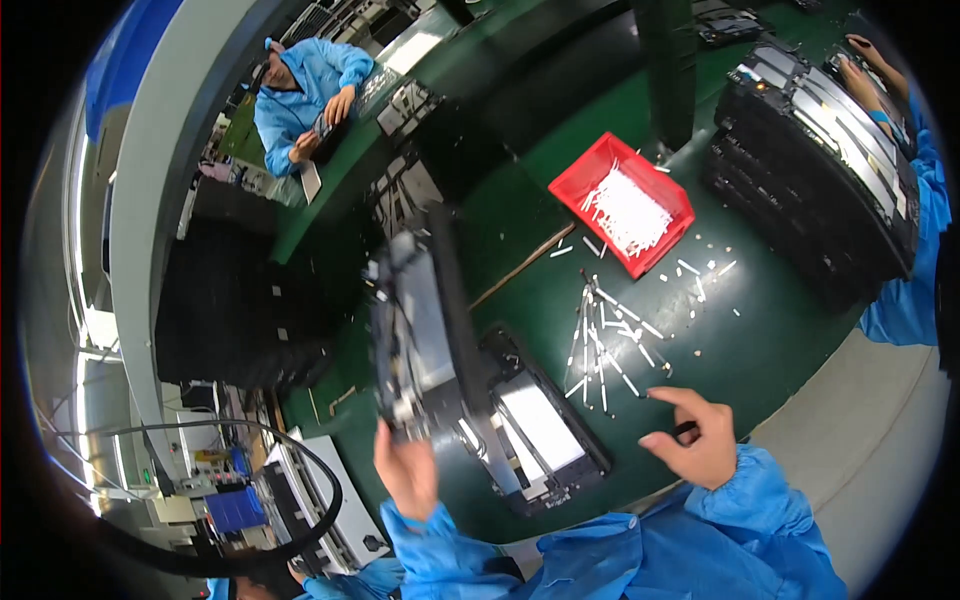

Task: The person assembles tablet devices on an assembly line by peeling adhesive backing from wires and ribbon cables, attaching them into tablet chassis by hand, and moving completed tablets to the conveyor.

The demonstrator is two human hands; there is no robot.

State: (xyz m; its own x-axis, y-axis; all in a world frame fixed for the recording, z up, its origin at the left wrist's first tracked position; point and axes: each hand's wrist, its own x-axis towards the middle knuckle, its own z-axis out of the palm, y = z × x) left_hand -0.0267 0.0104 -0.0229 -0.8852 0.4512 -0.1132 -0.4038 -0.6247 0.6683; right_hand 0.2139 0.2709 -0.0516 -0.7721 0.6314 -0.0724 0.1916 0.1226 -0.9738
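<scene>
My left hand grips the lower end of a black device housing with a grey panel and loose cables. The housing is tilted up off the table and blurred. Beside it a second black housing lies flat, its bright white panel facing up. Over the table's near edge my right hand is held with thumb and forefinger apart. A small dark spot shows at its curled fingers; I cannot tell what it is. Just beyond that hand lie several thin strips with white pieces on them, fanned out.
A red bin holds many small white pieces, and more scraps lie beside it. Black housings are stacked at right and left. A dark post stands at the back. Co-workers in blue sit across and at right.
</scene>
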